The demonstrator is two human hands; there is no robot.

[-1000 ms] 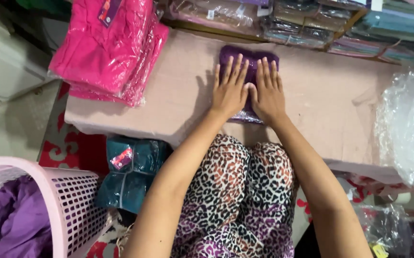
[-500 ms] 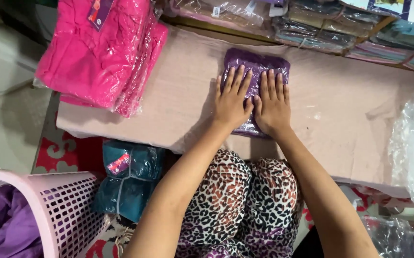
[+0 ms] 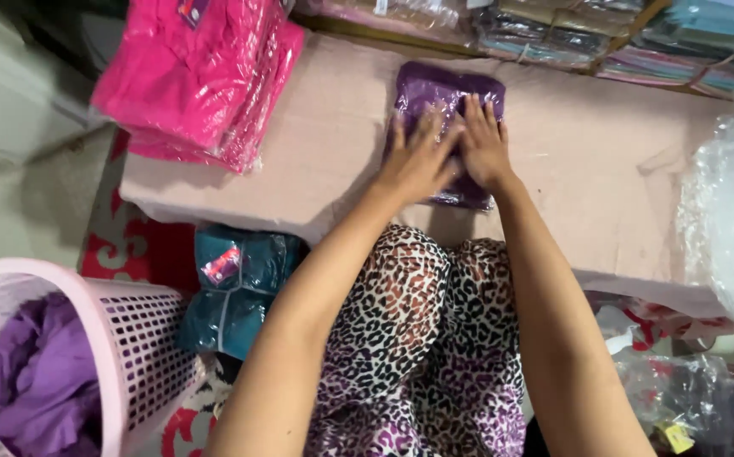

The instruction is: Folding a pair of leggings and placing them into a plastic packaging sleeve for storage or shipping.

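Hands press down together on a folded purple garment sealed in a clear plastic bag (image 3: 447,114), which lies flat on the pale pink cloth-covered table (image 3: 333,144), near its far edge and well right of the stack of bright pink bagged garments (image 3: 202,76). The left hand (image 3: 418,161) lies palm-down with fingers spread across the near half of the packet; the right hand (image 3: 484,144) lies just beside it, fingers flat and close together, thumbs touching or nearly so. Neither hand grips anything; both are open and flattened on the film. The packet looks light, soft and squashy, with a slick, crinkly skin that would likely slide under a palm, so a hold at the two short ends or a pinch along the side edges seems safer than a grab at the middle. Compared with half a second ago, the left hand has slid further up and inward over the packet and looks motion-blurred, the right hand has narrowed its spread, and the view has tilted so the table sits higher in the frame. A pink plastic laundry basket (image 3: 143,338) holding loose purple fabric (image 3: 37,381) stands low at the left, a teal bagged bundle (image 3: 236,288) rests under the table edge, and a heap of clear plastic bags (image 3: 731,211) sits at the right.
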